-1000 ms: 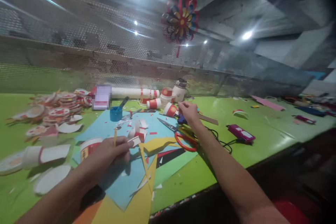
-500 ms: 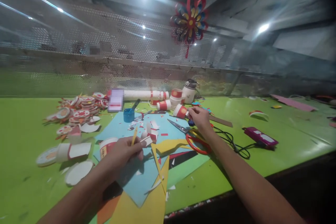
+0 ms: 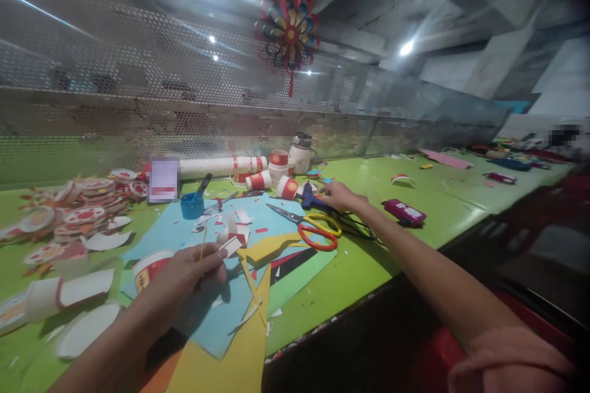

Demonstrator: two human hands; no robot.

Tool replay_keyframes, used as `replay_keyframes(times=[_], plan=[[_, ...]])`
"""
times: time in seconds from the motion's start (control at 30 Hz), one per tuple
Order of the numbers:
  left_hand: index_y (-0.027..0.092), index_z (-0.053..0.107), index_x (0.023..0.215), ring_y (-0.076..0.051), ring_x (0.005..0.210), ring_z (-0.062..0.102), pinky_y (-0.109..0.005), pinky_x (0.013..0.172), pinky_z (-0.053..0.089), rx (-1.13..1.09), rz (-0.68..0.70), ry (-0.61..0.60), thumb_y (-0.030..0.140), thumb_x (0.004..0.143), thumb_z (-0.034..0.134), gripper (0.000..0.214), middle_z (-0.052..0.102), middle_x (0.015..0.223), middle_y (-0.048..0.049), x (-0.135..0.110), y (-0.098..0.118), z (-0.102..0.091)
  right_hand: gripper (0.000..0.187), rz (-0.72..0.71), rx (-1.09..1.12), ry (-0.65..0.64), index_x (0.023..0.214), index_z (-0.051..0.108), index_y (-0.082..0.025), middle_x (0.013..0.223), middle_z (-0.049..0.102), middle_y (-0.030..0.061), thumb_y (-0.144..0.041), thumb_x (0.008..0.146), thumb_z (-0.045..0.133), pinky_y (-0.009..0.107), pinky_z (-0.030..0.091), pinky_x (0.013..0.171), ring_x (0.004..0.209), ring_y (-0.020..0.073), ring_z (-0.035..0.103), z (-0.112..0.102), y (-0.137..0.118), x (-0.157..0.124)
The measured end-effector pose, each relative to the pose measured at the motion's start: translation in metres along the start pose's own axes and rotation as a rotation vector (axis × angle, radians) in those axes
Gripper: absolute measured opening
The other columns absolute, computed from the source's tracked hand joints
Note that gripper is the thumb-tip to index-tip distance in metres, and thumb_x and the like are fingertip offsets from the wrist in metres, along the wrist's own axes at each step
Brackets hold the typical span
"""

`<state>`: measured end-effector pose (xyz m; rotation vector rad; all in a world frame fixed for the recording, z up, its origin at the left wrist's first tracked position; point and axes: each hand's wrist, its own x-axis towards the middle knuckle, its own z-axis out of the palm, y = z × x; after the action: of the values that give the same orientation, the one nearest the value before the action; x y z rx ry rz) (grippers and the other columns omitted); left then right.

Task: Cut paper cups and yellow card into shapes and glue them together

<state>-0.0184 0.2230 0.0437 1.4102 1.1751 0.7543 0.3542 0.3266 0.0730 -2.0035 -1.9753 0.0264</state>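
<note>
At what looks like a pick-up step, the left hand (image 3: 203, 263) pinches a white paper piece (image 3: 231, 247); the right hand (image 3: 343, 198), grip unclear, has at its fingertips a blue tool (image 3: 312, 198) whose lifting would need a secure hold.

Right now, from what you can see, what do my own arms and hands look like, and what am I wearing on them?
Your left grip and right grip are bare hands, without gloves. No watch or bracelet shows on either wrist. A loose, pale pink sleeve shows high on your right arm; no sleeve is in view on your left.
</note>
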Motion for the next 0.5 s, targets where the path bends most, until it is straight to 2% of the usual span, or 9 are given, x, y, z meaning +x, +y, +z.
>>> replay_keyframes(times=[0.13, 0.23, 0.37, 0.5], plan=[[0.015, 0.054, 0.059, -0.008, 0.044, 0.024, -0.023, 0.045, 0.016, 0.024, 0.005, -0.026, 0.057, 0.078, 0.053, 0.046, 0.031, 0.047, 0.0063, -0.002, 0.003, 0.003, 0.03, -0.034, -0.195, 0.024, 0.118, 0.054, -0.016, 0.121, 0.056, 0.009, -0.028, 0.09, 0.056, 0.044, 0.049, 0.085, 0.103, 0.0224, 0.059, 0.023, -0.01, -0.008], [0.015, 0.052, 0.059, -0.007, 0.043, 0.026, -0.023, 0.045, 0.015, 0.004, 0.057, -0.012, 0.054, 0.078, 0.055, 0.043, 0.036, 0.047, 0.0058, -0.006, 0.007, 0.003, 0.03, -0.012, -0.272, 0.076, 0.117, 0.055, -0.015, 0.121, 0.056, 0.0095, -0.028, 0.09, 0.056, 0.043, 0.049, 0.086, 0.103, 0.0226, 0.058, 0.034, -0.018, -0.007], [0.017, 0.048, 0.066, -0.007, 0.044, 0.028, -0.023, 0.045, 0.016, -0.106, 0.12, 0.008, 0.049, 0.077, 0.056, 0.035, 0.053, 0.053, 0.002, -0.008, 0.009, 0.002, 0.03, 0.01, -0.258, 0.141, 0.117, 0.055, -0.015, 0.121, 0.056, 0.009, -0.027, 0.09, 0.056, 0.044, 0.049, 0.086, 0.103, 0.0229, 0.058, 0.034, -0.018, -0.004], [0.018, 0.048, 0.071, -0.007, 0.043, 0.029, -0.023, 0.045, 0.015, -0.175, 0.113, 0.038, 0.047, 0.078, 0.055, 0.031, 0.057, 0.055, 0.001, -0.005, 0.007, 0.001, 0.023, 0.008, -0.119, 0.191, 0.107, 0.059, -0.014, 0.113, 0.06, 0.0074, -0.028, 0.089, 0.058, 0.042, 0.049, 0.083, 0.098, 0.0213, 0.06, 0.027, -0.001, 0.005]])
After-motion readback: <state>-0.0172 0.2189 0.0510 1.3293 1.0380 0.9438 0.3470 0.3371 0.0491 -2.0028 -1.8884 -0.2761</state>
